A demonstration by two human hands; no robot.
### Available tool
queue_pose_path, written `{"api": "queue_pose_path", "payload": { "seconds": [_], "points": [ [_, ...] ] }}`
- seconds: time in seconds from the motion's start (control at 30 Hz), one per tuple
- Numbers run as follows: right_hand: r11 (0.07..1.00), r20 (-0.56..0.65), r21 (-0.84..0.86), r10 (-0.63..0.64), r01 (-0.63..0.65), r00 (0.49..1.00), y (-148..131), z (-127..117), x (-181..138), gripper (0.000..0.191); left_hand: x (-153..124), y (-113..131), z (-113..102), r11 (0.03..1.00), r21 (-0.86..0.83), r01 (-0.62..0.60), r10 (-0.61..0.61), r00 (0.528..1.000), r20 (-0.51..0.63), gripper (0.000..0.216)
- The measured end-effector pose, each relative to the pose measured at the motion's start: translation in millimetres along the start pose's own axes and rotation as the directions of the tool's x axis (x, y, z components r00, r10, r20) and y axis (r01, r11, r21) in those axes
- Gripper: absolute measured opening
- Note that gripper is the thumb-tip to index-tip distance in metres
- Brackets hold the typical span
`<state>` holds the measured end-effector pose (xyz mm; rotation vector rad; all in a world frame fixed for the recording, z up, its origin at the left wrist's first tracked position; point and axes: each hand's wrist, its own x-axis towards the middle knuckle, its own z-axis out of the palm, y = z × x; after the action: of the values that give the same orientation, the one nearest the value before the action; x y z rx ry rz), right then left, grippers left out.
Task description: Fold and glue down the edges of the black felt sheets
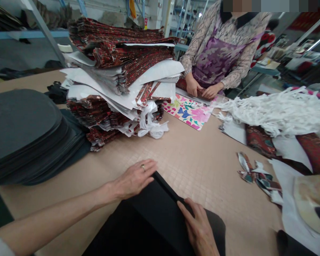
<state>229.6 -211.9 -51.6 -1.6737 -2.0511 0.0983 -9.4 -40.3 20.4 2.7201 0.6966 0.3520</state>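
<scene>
Black sheet: the black sheet (154, 217) lies at the near edge of the table, beneath both hands, a narrow fold running slantwise along its far side.
Left hand: the left hand (134, 179), a ring on one finger, is laid out nearly flat at the far end of the fold, fingers extended and together, clasping nothing.
Right hand: the right hand (198, 224) has bent fingers and thumb set on the fold farther along; whether it pinches or only presses cannot be told.
Shelving: a blue shelf (42, 35) carries grey-brown bundles (50, 16), blurred.
Tied stack: red-patterned pieces (149, 58) are piled with white sheets (160, 73), a knotted white tie (152, 122) at the lower front.
Dark stack: rounded black panels (21, 124) lie one upon another at the left.
Table: the brown tabletop (197, 156) bears a floral piece (190, 112) beyond the hands, patterned scraps (260, 176) to the right, and a heap of white strips (282, 108) over red-patterned cloth (260, 140).
Room: opposite, a co-worker (218, 53) in a purple apron has both hands on a rolled patterned piece.
Lettering: a small red sign (145, 23) and a red banner (309, 17) are too blurred to read.
</scene>
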Motion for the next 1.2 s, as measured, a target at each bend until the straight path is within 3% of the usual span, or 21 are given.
{"api": "queue_pose_path", "payload": {
  "seconds": [0.1, 0.17, 0.27, 0.37, 0.5, 0.6, 0.8, 0.9, 1.07, 1.2],
  "points": [
    [1.0, -0.008, 0.017, 0.004, -0.004, 1.0, -1.7, -0.9, 0.8, 0.044, 11.0, 37.4, 14.3, 0.969, -0.141, -0.202, 0.222, 0.965, 0.141, 0.044],
    [1.0, -0.003, 0.021, 0.018, -0.018, 1.0, -3.2, -2.0, 2.1, 0.044, 12.7, 48.4, 25.3, 0.96, -0.158, -0.23, 0.259, 0.947, 0.192, 0.051],
    [0.999, 0.027, 0.015, 0.043, -0.044, 0.999, -4.7, -3.9, 6.3, 0.045, 8.9, 44.2, 33.9, 0.984, -0.084, -0.155, 0.169, 0.964, 0.206, 0.047],
    [0.999, 0.038, 0.041, 0.026, -0.027, 0.999, -4.0, -7.3, 12.6, 0.043, 8.0, 37.8, 31.8, 0.999, 0.011, -0.047, 0.045, 0.989, 0.138, 0.035],
    [0.989, 0.014, 0.118, 0.087, -0.088, 0.996, 0.1, -19.8, 18.2, 0.037, 18.1, 52.5, 30.8, 0.989, -0.037, -0.145, 0.15, 0.972, 0.182, 0.033],
    [0.98, 0.086, 0.096, 0.166, -0.174, 0.982, 6.2, -32.5, 17.6, 0.028, 26.4, 66.7, 37.9, 0.986, -0.047, -0.161, 0.167, 0.961, 0.22, 0.026],
    [0.954, 0.168, 0.21, 0.182, -0.215, 0.969, 23.9, -44.6, 13.9, 0.014, 31.3, 70.6, 47.1, 0.964, -0.099, -0.248, 0.266, 0.927, 0.264, 0.029],
    [0.962, 0.147, 0.222, 0.13, -0.161, 0.98, 29.4, -45.6, 11.4, 0.017, 31.5, 69.7, 47.2, 0.967, -0.108, -0.232, 0.253, 0.927, 0.277, 0.033],
    [0.995, 0.065, 0.101, -0.008, 0.002, 0.998, 31.8, -43.1, 4.4, 0.026, 34.2, 74.2, 45.3, 0.968, -0.148, -0.2, 0.235, 0.932, 0.275, 0.035],
    [0.999, 0.03, 0.033, -0.013, 0.012, 0.999, 21.9, -36.4, 8.3, 0.023, 29.5, 67.3, 40.6, 0.965, -0.171, -0.2, 0.235, 0.949, 0.212, 0.032]
  ]
}}
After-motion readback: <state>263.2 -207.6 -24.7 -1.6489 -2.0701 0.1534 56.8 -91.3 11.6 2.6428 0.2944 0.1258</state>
